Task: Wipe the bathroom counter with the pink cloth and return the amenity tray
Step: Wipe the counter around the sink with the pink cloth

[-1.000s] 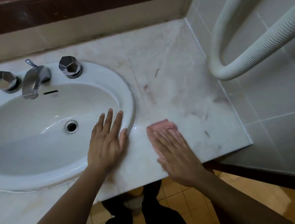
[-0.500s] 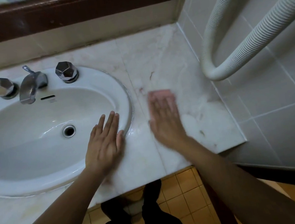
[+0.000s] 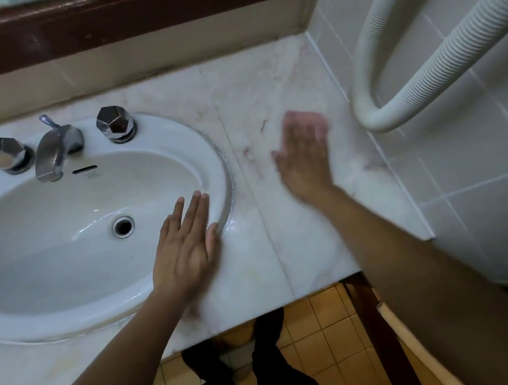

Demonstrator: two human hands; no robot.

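My right hand [image 3: 302, 157] lies flat and blurred on the marble counter [image 3: 266, 94], to the right of the sink. It presses down the pink cloth [image 3: 307, 117], of which only a blurred pink edge shows past the fingertips. My left hand [image 3: 186, 251] rests flat with fingers spread on the sink's right rim and the counter beside it, holding nothing. No amenity tray is in view.
The white oval sink [image 3: 67, 295] has a chrome tap [image 3: 55, 149] and two faceted knobs [image 3: 1, 154] [image 3: 115, 123]. A ribbed white hose [image 3: 423, 69] loops off the tiled right wall [image 3: 482, 164] over the counter's right end. Yellow floor tiles [image 3: 328, 343] show below the front edge.
My right hand has slid the pink cloth away from the front edge toward the back and right of the counter. My left hand has stayed on the sink rim.
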